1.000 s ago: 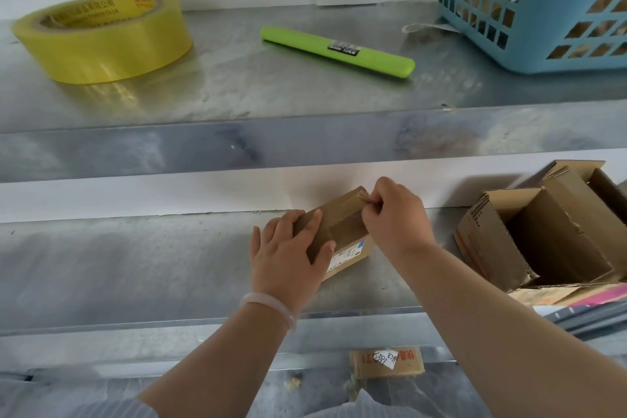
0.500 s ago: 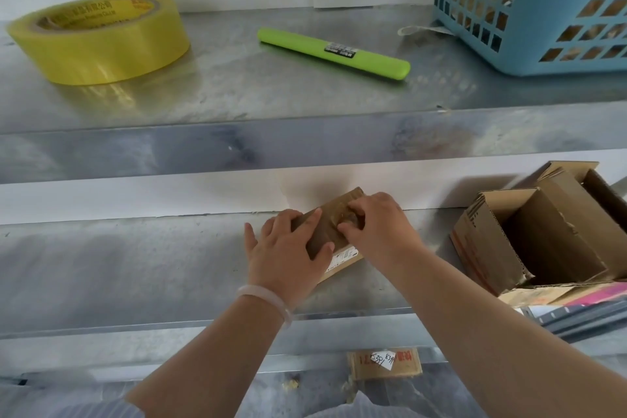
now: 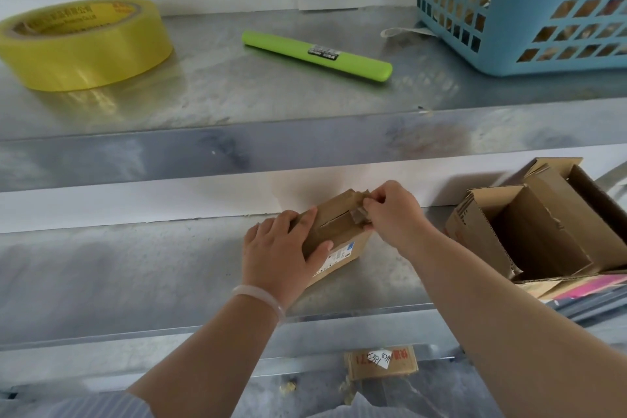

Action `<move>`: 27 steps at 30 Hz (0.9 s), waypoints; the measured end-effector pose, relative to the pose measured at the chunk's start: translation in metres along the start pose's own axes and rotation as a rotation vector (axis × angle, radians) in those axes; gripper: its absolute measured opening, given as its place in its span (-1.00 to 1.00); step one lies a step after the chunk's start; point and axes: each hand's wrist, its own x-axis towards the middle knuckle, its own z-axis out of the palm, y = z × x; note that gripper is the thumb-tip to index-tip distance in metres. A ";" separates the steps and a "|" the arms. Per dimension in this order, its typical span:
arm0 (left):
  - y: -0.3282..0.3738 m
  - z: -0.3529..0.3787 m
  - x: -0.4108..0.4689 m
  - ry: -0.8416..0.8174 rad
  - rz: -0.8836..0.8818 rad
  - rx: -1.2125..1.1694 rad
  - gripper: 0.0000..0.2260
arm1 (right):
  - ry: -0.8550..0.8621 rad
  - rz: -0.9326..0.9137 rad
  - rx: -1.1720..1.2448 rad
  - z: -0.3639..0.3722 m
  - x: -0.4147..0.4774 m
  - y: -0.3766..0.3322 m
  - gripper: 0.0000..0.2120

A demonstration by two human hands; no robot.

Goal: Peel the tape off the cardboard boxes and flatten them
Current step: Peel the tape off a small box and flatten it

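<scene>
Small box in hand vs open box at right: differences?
The small box is closed; the open box gapes. The small box is smaller than the open box. The left hand holds the small box, the right hand pinches its tape; the open box lies untouched. Both: brown cardboard, same shelf.

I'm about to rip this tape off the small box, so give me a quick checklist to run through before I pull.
1. Left hand holds the small box down on the shelf: ok.
2. Right hand pinches the tape end at the box's far right edge: ok.
3. Tape end lifted off the cardboard: ok.
4. Open boxes on the right stand apart from the right hand: ok.
5. Tape under the box: cannot tell, hidden.
</scene>
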 end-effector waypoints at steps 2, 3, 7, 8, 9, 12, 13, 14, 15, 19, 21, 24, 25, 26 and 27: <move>-0.002 0.001 -0.001 0.037 0.010 -0.009 -0.46 | 0.023 0.081 0.166 -0.007 0.002 0.005 -0.96; -0.003 0.000 -0.001 0.045 0.022 -0.006 -0.46 | 0.050 0.080 0.156 -0.009 0.003 0.009 -0.95; -0.004 -0.001 0.000 0.049 0.072 0.002 -0.47 | 0.228 -0.118 -0.099 -0.014 -0.001 0.025 -0.91; -0.005 -0.001 0.001 0.044 0.075 0.005 -0.47 | 0.255 -0.211 -0.169 -0.014 -0.003 0.027 -0.91; -0.005 0.000 0.002 0.041 0.075 0.006 -0.47 | 0.269 -0.307 -0.202 -0.014 -0.006 0.028 -0.91; -0.004 0.001 0.003 0.051 0.079 0.005 -0.48 | 0.242 -0.565 -0.303 -0.012 -0.009 0.026 -0.91; -0.003 0.001 0.003 0.055 0.079 0.006 -0.48 | 0.184 -0.581 -0.359 -0.010 -0.009 0.024 -0.91; -0.002 0.001 0.003 0.052 0.078 0.009 -0.48 | 0.115 -0.550 -0.398 -0.007 -0.009 0.022 -0.89; -0.002 0.000 0.003 0.041 0.076 0.016 -0.48 | 0.059 -0.498 -0.413 -0.006 -0.009 0.021 -0.87; 0.001 -0.003 0.004 0.018 0.083 0.092 -0.47 | 0.041 -0.292 -0.229 -0.006 -0.006 0.023 -0.88; 0.007 -0.005 0.007 0.023 0.099 0.117 -0.47 | 0.007 -0.241 -0.241 -0.008 -0.007 0.024 -0.73; 0.026 -0.006 0.013 -0.025 0.112 0.094 -0.40 | 0.032 -0.271 -0.378 -0.008 -0.009 0.021 -0.79; 0.032 -0.003 0.014 -0.046 0.118 0.081 -0.38 | 0.043 -0.280 -0.405 -0.008 -0.010 0.020 -0.83; 0.036 0.000 0.014 -0.058 0.126 0.078 -0.39 | 0.046 -0.280 -0.422 -0.009 -0.010 0.019 -0.86; 0.038 0.003 0.013 -0.060 0.134 0.087 -0.41 | 0.052 -0.278 -0.424 -0.009 -0.010 0.020 -0.89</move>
